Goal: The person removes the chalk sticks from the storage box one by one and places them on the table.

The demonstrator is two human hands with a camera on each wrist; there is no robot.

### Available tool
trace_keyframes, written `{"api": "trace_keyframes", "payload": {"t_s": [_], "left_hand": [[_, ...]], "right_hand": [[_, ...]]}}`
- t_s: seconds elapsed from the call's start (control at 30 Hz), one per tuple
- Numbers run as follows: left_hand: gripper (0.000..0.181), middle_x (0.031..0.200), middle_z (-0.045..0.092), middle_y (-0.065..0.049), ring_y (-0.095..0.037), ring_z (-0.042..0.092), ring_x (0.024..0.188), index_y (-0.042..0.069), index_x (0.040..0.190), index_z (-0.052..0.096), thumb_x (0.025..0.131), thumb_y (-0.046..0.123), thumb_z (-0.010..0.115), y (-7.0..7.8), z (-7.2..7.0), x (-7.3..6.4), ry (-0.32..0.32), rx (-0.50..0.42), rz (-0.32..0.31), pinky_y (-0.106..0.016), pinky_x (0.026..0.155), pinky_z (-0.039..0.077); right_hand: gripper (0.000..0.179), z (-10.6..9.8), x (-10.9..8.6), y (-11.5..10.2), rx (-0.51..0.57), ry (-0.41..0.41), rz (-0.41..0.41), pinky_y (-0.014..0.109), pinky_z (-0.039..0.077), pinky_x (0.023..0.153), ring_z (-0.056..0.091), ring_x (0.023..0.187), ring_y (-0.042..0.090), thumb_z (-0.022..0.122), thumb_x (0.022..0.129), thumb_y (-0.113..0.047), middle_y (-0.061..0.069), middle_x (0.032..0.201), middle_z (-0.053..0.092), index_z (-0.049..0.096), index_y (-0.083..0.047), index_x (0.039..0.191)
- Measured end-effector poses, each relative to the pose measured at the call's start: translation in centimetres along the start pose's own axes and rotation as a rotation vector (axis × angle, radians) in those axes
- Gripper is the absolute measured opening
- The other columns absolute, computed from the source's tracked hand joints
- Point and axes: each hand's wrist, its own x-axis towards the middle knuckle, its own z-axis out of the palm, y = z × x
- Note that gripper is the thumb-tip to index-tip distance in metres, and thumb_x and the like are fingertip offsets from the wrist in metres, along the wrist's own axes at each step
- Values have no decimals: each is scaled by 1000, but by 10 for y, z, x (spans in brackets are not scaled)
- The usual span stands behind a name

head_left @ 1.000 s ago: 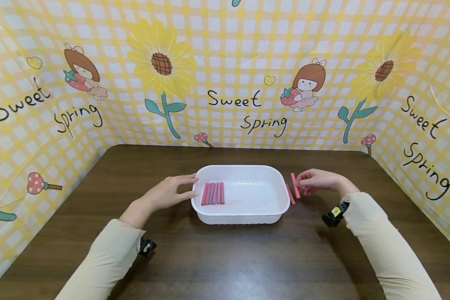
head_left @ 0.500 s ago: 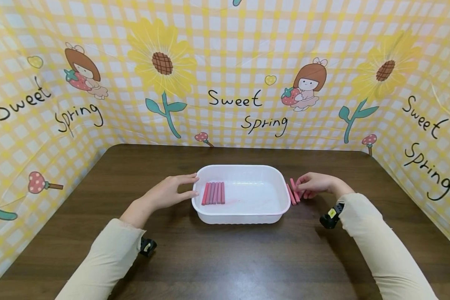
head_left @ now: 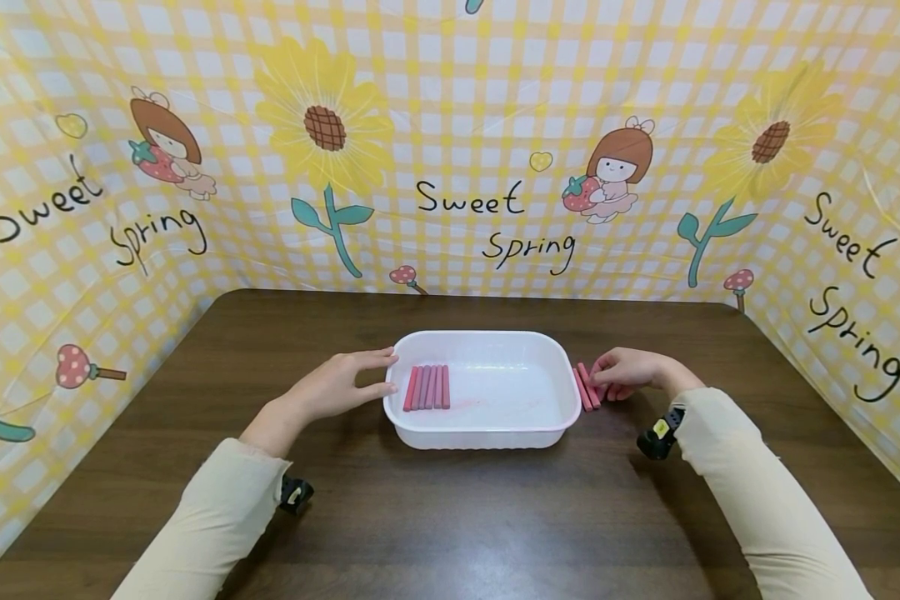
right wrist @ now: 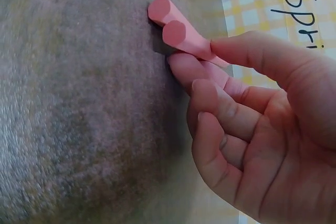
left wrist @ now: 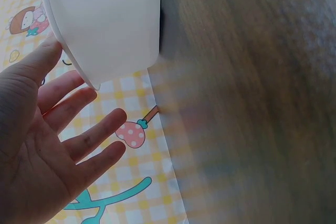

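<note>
A white plastic tub (head_left: 487, 439) sits mid-table in the head view, with a row of several pink and mauve chalk sticks (head_left: 427, 388) lying side by side at its left. My left hand (head_left: 336, 385) rests at the tub's left end, thumb and fingertips at the rim, fingers spread and fairly straight. Just right of the tub, my right hand (head_left: 621, 373) pinches a pink chalk stick (right wrist: 190, 43) between thumb and index finger. Right alongside it, on the tub side, lies another pink chalk stick (right wrist: 159, 10). My fingers hide part of the pinched stick.
The brown wood table (head_left: 450, 517) spreads around the tub. A yellow checked cloth (head_left: 457, 150) with flowers and cartoon figures hangs at the back and both sides. Each wrist wears a small black camera, such as the right wrist camera (head_left: 658, 435).
My right hand has brought the pinched chalk stick down and left, closer alongside the stick by the tub. My left hand has stayed at the tub's rim.
</note>
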Motion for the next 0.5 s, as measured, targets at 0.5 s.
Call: {"api": "trace_keyframes", "payload": {"t_s": [0.5], "left_hand": [[54,142,46,-13,-35,43,132,3,132,52,88,33,63,0,0,0,3,1,5,-52,107,36]], "right_hand": [[25,-4,-4,-5,-18,23,16,20,48,61,54,65,9,54,93,-23,-2,73,63,62,1,96]]}}
